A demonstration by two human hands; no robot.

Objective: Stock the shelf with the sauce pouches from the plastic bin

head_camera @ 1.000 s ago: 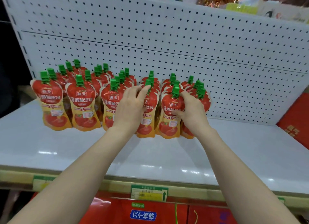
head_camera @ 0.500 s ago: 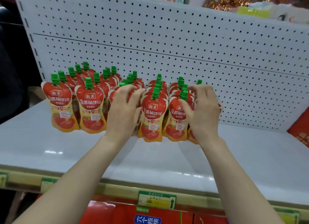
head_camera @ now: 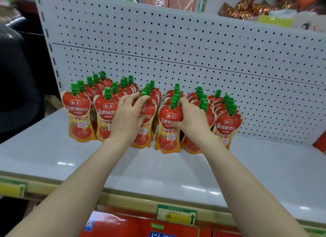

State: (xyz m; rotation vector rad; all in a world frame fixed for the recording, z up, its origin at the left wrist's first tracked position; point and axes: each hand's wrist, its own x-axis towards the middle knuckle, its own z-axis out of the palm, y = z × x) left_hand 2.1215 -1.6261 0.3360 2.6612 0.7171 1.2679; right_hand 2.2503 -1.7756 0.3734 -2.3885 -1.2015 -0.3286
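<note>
Several rows of red and yellow sauce pouches with green caps stand upright on the white shelf [head_camera: 53, 159], against the pegboard back. My left hand [head_camera: 127, 117] rests fingers-spread on the front pouch of the third row [head_camera: 143, 130], touching it rather than gripping. My right hand [head_camera: 191, 121] is curled around the right side of the front pouch of the fourth row [head_camera: 167, 130], thumb on its front, and covers the fifth row's front pouch. The rightmost front pouch [head_camera: 226, 125] stands free. The plastic bin is out of view.
The white pegboard [head_camera: 194, 47] closes off the back. An upper shelf holds packaged goods [head_camera: 247, 8]. Red boxes [head_camera: 141, 226] sit below the shelf edge, which carries a price label [head_camera: 176, 214]. A red item [head_camera: 320, 143] stands at the far right.
My right hand has moved left from the two right rows onto the fourth row's front pouch. My left hand stays on the third row. The camera has shifted, so the pouches sit further right in the frame.
</note>
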